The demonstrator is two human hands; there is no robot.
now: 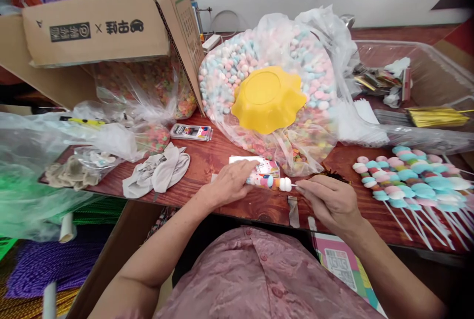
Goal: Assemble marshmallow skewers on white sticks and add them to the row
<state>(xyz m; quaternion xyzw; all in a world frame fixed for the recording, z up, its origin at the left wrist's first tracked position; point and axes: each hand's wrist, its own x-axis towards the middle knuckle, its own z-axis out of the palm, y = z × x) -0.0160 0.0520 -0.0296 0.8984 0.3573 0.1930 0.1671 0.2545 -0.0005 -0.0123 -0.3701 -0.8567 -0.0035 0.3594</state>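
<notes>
My left hand (235,179) is closed around a small printed bag with the far end of a candy skewer (284,184) inside it. White, orange and blue marshmallow-like pieces show along the skewer. Its thin white stick is pinched at the bare end between the thumb and fingers of my right hand (331,201). A flat printed packet (272,167) lies on the table just behind the skewer. To the right, several finished-looking skewers (411,180) of pink, blue and white candies lie in a heap, sticks toward me.
A big clear bag of pastel candies (225,69) holds an upturned yellow scalloped bowl (270,97). An open cardboard box (99,27) stands at left. Pale cloth (159,171) lies near the table edge. A clear plastic tub (437,72) with yellow ties (437,116) is at right.
</notes>
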